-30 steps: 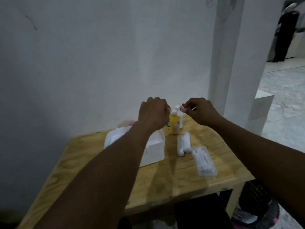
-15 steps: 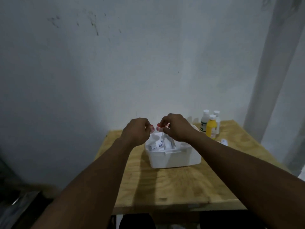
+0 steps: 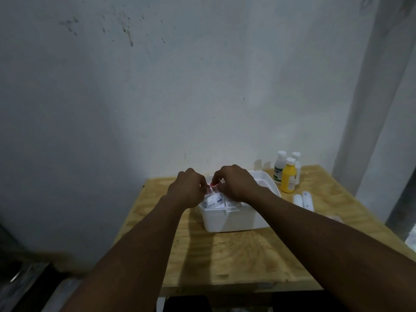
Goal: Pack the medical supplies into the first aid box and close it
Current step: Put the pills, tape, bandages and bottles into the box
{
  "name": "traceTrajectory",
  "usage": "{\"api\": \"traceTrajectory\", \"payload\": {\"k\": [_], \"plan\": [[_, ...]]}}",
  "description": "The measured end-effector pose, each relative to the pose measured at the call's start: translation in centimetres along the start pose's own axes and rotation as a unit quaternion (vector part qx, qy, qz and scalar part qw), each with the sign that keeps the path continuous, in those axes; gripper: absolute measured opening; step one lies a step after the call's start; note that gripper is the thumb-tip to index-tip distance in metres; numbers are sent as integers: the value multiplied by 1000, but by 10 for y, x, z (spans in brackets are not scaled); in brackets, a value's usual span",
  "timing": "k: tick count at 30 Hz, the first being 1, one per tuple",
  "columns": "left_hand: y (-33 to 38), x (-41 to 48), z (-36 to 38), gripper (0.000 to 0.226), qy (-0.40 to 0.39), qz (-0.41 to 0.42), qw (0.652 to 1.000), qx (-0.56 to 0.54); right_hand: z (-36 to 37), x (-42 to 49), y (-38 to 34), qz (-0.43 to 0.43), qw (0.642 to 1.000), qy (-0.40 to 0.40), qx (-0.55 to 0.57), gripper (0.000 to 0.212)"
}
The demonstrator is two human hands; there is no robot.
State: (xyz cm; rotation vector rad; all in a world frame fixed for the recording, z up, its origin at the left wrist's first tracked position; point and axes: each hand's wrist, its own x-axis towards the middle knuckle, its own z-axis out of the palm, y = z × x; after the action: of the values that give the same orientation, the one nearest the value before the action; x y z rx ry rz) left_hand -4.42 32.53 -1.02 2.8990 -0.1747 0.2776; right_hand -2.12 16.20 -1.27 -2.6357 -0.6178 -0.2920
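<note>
The white first aid box (image 3: 236, 218) stands open in the middle of the wooden table (image 3: 225, 257). White packets with blue print (image 3: 213, 201) lie inside it. My left hand (image 3: 188, 190) and my right hand (image 3: 236, 184) meet over the box's left half. Their fingertips pinch a small white and red item (image 3: 213, 187) between them; what it is I cannot tell. To the right of the box stand a yellow bottle (image 3: 288, 180) and two white bottles (image 3: 279, 166). Two white bandage rolls (image 3: 303, 200) lie in front of the bottles.
A clear packet (image 3: 335, 218) lies at the table's right edge, partly behind my right forearm. The table's far edge meets a white wall. A white pillar rises at the right. Dark clutter sits on the floor at the lower left.
My hands moved left from above the bottles to over the open box and came together. In the last half second they have hardly shifted.
</note>
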Motion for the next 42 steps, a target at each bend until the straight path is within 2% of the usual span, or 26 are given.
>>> {"api": "traceTrajectory", "payload": {"k": [5,11,17,25,31,34,38,42], "plan": [[-3,0,2,14,6,-10,999,-32,2,1,1,7,998,5,-54,22],[-4,-4,5,10,39,-12,998,-51,1,1,5,16,999,17,-22,18],[-4,-5,3,11,29,-15,998,-60,5,0,6,24,999,38,16,17],[-6,-4,3,13,19,-7,998,-67,11,0,7,14,999,29,-29,19],[-4,-6,11,16,43,-22,995,-82,12,1,7,24,999,27,-27,23],[-5,-7,18,29,55,-64,982,-166,1,-5,9,25,998,65,-7,24],[-2,-13,23,36,37,-183,938,-292,-34,-20,32,51,989,130,37,21],[10,-23,31,36,34,-228,917,-327,-73,-55,71,158,974,150,54,16]]}}
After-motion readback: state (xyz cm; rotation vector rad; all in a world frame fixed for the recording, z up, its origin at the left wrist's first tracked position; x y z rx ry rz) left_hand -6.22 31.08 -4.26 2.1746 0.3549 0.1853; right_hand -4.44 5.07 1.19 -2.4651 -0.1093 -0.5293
